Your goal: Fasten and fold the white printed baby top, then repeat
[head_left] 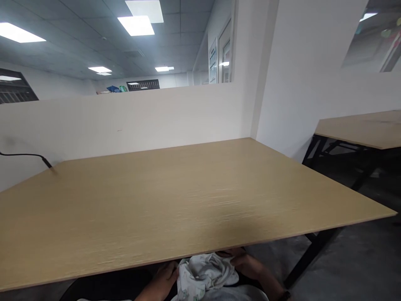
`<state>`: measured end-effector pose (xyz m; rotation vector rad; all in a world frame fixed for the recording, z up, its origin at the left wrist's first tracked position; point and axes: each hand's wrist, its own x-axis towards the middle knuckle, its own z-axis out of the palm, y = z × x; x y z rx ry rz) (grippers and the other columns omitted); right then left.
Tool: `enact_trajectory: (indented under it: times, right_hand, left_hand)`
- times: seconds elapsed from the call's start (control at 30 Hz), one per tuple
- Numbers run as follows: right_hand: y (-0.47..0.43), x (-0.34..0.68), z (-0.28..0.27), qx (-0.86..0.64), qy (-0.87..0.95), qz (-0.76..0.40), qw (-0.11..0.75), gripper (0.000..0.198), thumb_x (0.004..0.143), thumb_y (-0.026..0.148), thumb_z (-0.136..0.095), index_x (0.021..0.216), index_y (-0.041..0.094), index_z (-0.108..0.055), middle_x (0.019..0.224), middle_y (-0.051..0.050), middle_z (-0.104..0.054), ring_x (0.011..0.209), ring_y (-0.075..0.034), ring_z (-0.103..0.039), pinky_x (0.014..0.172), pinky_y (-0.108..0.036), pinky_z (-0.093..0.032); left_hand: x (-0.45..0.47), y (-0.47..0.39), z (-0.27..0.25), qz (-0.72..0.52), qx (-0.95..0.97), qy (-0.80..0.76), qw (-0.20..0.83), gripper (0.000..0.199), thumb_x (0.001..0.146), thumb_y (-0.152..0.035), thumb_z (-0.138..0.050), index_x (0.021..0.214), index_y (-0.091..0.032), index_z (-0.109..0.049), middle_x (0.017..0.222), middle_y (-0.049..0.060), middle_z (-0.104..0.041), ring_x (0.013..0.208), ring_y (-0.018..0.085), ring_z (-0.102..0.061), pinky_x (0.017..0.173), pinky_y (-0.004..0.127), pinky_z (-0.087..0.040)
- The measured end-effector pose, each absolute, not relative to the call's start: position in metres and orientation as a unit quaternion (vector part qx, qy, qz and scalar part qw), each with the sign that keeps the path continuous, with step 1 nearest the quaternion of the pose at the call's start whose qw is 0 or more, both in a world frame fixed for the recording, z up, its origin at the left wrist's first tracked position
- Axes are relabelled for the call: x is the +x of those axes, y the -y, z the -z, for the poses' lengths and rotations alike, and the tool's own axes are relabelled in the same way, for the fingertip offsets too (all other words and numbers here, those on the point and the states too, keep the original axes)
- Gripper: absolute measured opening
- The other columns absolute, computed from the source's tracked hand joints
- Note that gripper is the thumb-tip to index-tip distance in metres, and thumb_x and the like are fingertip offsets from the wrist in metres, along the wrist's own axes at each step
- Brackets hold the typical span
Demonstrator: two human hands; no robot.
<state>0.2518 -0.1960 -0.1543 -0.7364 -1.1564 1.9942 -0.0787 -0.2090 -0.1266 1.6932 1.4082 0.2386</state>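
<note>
Both hands have hold of the same white cloth (205,271), bunched up between them just under the near edge of the table (150,200). So, left to right: a black cable (26,155) sits well off to the upper left of the grip, its tip by the table's left edge. Left hand (167,275) is next, fingers curled in and closed on the cloth's left side. Cloth's in the middle, all crumpled, with a faint greenish print low on its left part. Straight up from the grip, past the tabletop, you get a low white wall (150,121) and some ceiling lights (136,26). Right hand (244,264) has the cloth's right side; looks closed on it, though the table edge is close and it's dim, so I can't tell how tight. Further right there's a dark wristband (285,296), then a black table leg (308,257), and well beyond, another table (360,129).
</note>
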Motion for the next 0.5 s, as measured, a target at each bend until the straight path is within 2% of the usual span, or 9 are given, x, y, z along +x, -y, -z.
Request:
enact_trajectory:
  times: [0.13,0.2,0.27,0.3,0.37,0.43,0.5]
  right_hand:
    - [0.201,0.254,0.160,-0.223,0.363,-0.842,0.332,0.065,0.048,0.029,-0.060,0.112,0.033,-0.071,0.120,-0.006,-0.068,0.106,-0.029,-0.066,0.089,-0.039,-0.049]
    - [0.204,0.255,0.166,-0.217,0.358,-0.850,0.319,0.074,0.046,0.026,-0.062,0.120,0.037,-0.066,0.126,-0.005,-0.065,0.109,-0.026,-0.065,0.088,-0.035,-0.049]
    - [0.204,0.254,0.171,-0.249,0.377,-0.839,0.304,0.075,0.048,0.023,-0.067,0.121,0.040,-0.064,0.127,-0.003,-0.065,0.112,-0.024,-0.064,0.087,-0.031,-0.050]
    - [0.203,0.253,0.173,-0.280,0.393,-0.825,0.294,0.073,0.049,0.021,-0.070,0.119,0.040,-0.064,0.124,-0.002,-0.066,0.107,-0.022,-0.066,0.083,-0.029,-0.051]
    - [0.199,0.248,0.177,-0.360,0.436,-0.781,0.265,0.070,0.051,0.021,-0.071,0.118,0.038,-0.063,0.106,0.000,-0.071,0.082,-0.017,-0.070,0.066,-0.024,-0.051]
    - [0.194,0.242,0.178,-0.436,0.507,-0.712,0.216,0.072,0.053,0.019,-0.067,0.124,0.033,-0.060,0.086,0.002,-0.070,0.057,-0.012,-0.061,0.051,-0.020,-0.043]
    - [0.190,0.234,0.176,-0.473,0.603,-0.620,0.170,0.077,0.053,0.016,-0.061,0.130,0.026,-0.056,0.075,0.003,-0.066,0.055,-0.012,-0.057,0.049,-0.020,-0.039]
  left_hand:
    - [-0.065,0.211,0.117,-0.117,0.703,-0.504,0.488,0.036,0.088,-0.043,-0.053,0.115,-0.021,-0.061,0.119,0.008,-0.062,0.116,0.025,-0.051,0.104,0.034,-0.037]
    - [-0.059,0.213,0.116,-0.123,0.709,-0.491,0.492,0.029,0.083,-0.030,-0.056,0.110,-0.020,-0.059,0.113,0.006,-0.062,0.109,0.022,-0.052,0.099,0.031,-0.038]
    - [-0.052,0.215,0.114,-0.120,0.724,-0.480,0.481,0.021,0.077,-0.023,-0.059,0.099,-0.020,-0.059,0.106,0.003,-0.060,0.101,0.020,-0.051,0.095,0.029,-0.039]
    - [-0.047,0.216,0.112,-0.117,0.734,-0.469,0.477,0.017,0.075,-0.022,-0.061,0.092,-0.020,-0.058,0.101,0.001,-0.058,0.098,0.019,-0.050,0.092,0.028,-0.039]
    - [-0.038,0.217,0.106,-0.109,0.761,-0.422,0.480,0.013,0.073,-0.023,-0.064,0.081,-0.020,-0.054,0.094,0.000,-0.055,0.092,0.018,-0.049,0.088,0.027,-0.039]
    - [-0.028,0.218,0.098,-0.110,0.780,-0.370,0.493,0.015,0.075,-0.026,-0.066,0.078,-0.020,-0.052,0.091,0.000,-0.054,0.088,0.018,-0.049,0.085,0.026,-0.039]
    - [-0.019,0.221,0.090,-0.133,0.785,-0.342,0.499,0.014,0.079,-0.029,-0.065,0.082,-0.021,-0.053,0.094,0.001,-0.054,0.089,0.018,-0.050,0.084,0.026,-0.040]
